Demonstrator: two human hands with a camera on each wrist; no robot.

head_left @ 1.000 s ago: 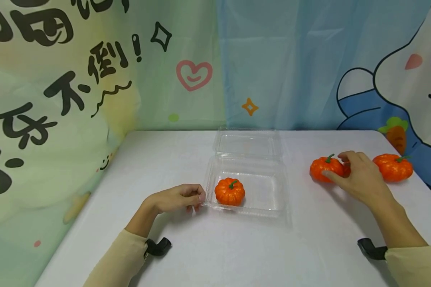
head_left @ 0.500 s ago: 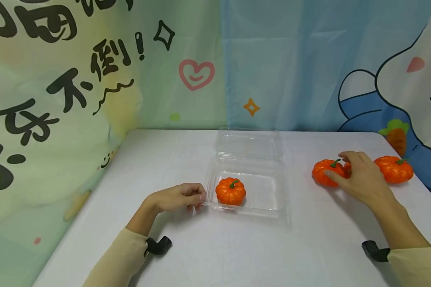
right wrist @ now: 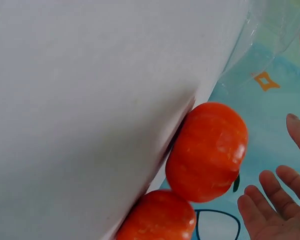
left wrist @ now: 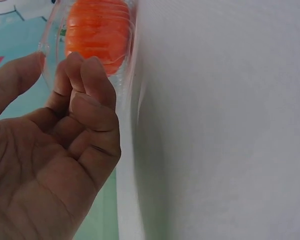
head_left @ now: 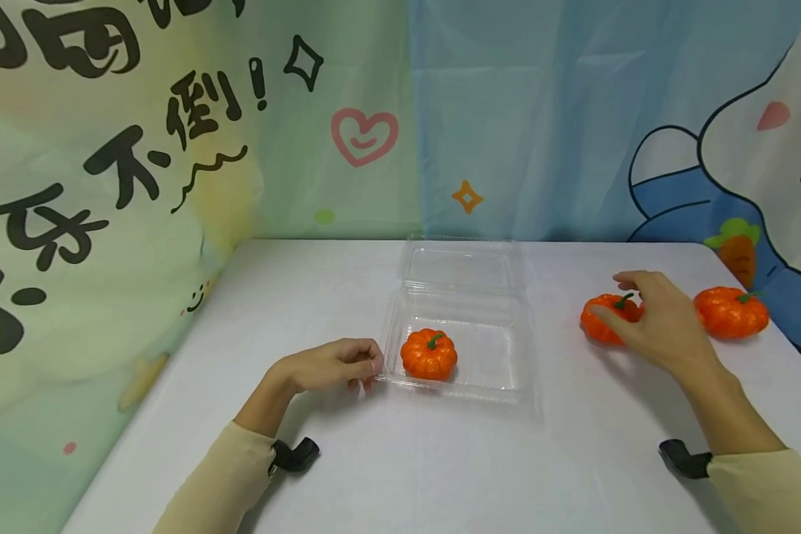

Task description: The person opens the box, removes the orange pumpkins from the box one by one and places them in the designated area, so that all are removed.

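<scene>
A clear plastic clamshell container lies with its lid folded back on the white table, and one small orange pumpkin sits in its left part. My left hand pinches the container's front left corner between thumb and bent fingers; in the left wrist view the thumb meets the clear rim. My right hand hovers over a second pumpkin, partly hiding it. In the right wrist view its fingers are spread and apart from that pumpkin.
Another pumpkin sits at the table's right edge. Beside the near pumpkin, the right wrist view shows one more orange pumpkin; which one it is, I cannot tell. A printed curtain hangs behind the white table.
My right hand has shifted slightly left and back over the near pumpkin. Earlier that pumpkin turned a little, its stem swinging to the right. My left hand and the container stay put.
</scene>
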